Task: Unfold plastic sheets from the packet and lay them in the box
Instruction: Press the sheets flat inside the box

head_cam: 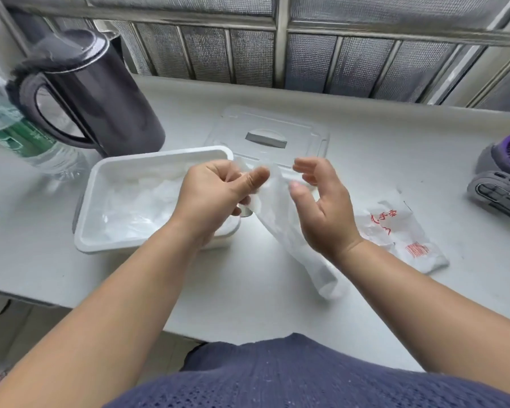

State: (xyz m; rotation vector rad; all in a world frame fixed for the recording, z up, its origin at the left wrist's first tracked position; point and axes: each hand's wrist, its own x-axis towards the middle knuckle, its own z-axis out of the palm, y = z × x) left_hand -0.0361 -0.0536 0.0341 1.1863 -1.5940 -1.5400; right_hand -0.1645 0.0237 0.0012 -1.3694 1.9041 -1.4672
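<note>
Plastic sheet [280,225] held above tabletop [380,148], trailing down toward near right. Left hand [215,198] pinches its top end. Right hand [321,210] loosely spread beside it, no clear grip. White box [159,156] at left holds crumpled sheets. Packet [401,240] lies right.

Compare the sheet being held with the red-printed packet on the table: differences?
The sheet is plain translucent white; the packet carries red print. The sheet is pinched by the left hand and hangs long and narrow; the packet lies crumpled on the table, untouched. Both are thin, see-through plastic.
</note>
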